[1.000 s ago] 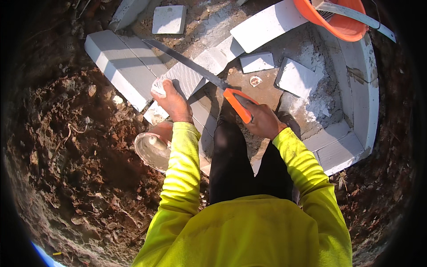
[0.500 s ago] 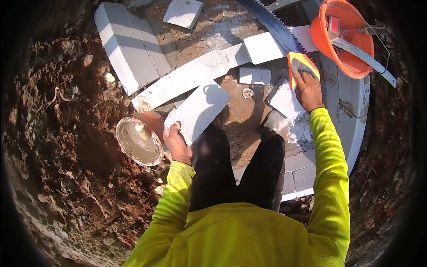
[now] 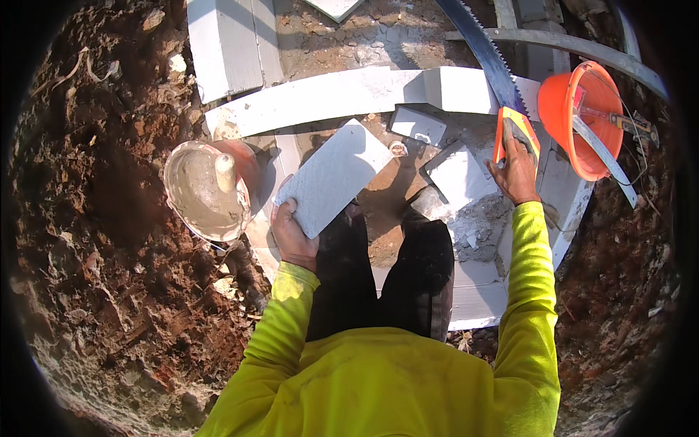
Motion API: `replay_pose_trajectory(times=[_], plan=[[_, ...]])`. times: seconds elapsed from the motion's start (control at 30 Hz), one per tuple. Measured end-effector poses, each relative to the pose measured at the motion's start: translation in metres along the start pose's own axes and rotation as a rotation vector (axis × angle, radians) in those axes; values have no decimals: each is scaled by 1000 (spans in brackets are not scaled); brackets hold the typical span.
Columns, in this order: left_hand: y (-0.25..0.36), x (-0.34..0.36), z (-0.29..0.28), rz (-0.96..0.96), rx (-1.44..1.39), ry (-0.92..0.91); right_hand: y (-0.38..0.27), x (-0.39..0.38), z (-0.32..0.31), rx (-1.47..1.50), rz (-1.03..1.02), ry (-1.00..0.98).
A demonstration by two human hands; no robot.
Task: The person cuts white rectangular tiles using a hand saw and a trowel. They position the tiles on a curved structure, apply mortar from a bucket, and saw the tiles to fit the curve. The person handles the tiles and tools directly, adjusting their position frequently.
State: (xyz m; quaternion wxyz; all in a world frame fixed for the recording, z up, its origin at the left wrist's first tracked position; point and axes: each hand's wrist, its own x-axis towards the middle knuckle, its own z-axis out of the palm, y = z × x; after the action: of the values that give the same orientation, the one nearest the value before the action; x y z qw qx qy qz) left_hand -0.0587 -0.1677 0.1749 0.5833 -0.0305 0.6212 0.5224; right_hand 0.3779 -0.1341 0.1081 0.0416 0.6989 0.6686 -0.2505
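My left hand [image 3: 294,237] grips the near-left end of a flat, rectangular pale grey block piece [image 3: 336,175], thumb on its upper face. The piece is held up above my left knee. On the right, my right hand [image 3: 518,177] is wrapped round the orange and yellow handle of a hand saw [image 3: 483,58]. The saw's long toothed blade points away from me and crosses above a low white block wall [image 3: 320,100]. Blade and block piece are well apart. Between my hands, a smaller block offcut [image 3: 419,125] and a larger white block piece [image 3: 457,175] lie on the ground.
A bucket of grey mortar [image 3: 191,197] stands at left, with a round handle [image 3: 225,173] sticking up from it. At right, an orange bucket [image 3: 557,109] holds tools and a metal strip. Rough reddish soil [image 3: 109,218] borders the blockwork.
The view has shifted, so the wall and mortar bucket appear elsewhere in the picture. The block piece has tilted, its face now greyer. Both hands keep their hold.
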Motion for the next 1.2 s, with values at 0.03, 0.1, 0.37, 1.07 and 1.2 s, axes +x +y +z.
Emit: replay_pose_trajectory(times=[0.03, 0.1, 0.37, 1.07, 1.2], plan=[[2, 4, -4, -17, 0, -19, -8, -2, -8, -3, -43, 76], [6, 8, -9, -40, -20, 3, -14, -2, 4, 103, 32, 60], [13, 12, -10, -58, 10, -63, -61, -23, 57, 149, 201, 137], [43, -37, 19, -45, -94, -56, -186, 116, 126, 25, -999, -330], [47, -31, 17, -70, -137, -72, -174, 112, 107, -380, -1024, -273]])
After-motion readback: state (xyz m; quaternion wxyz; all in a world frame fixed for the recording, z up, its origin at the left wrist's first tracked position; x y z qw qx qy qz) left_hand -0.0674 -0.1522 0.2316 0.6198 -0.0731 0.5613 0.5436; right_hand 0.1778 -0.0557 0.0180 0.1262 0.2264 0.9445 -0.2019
